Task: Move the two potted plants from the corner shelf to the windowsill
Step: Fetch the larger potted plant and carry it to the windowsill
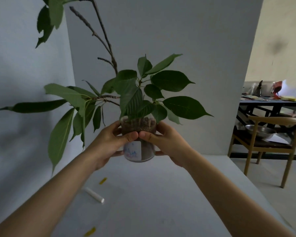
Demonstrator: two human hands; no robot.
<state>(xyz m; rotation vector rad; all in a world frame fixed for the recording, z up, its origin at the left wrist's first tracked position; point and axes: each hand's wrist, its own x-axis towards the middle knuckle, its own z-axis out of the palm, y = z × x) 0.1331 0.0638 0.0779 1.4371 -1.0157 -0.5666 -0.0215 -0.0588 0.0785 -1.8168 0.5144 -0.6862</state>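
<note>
A potted plant (140, 151) in a clear jar with soil and a white label is held up above the white surface, in the middle of the view. My left hand (109, 142) grips the jar's left side and my right hand (167, 142) grips its right side, thumbs almost touching at the front. Broad green leaves (171, 81) spread above the jar, and long bare stems with leaves (58, 94) reach up and to the left. A second potted plant, a shelf and a windowsill are not visible.
White walls form a corner behind the plant. On the white surface (152, 202) lie a white cylinder (94, 195) and two yellow tape marks (102, 180). To the right stand a wooden chair (270, 144) holding a metal bowl and a cluttered dark table (272, 103).
</note>
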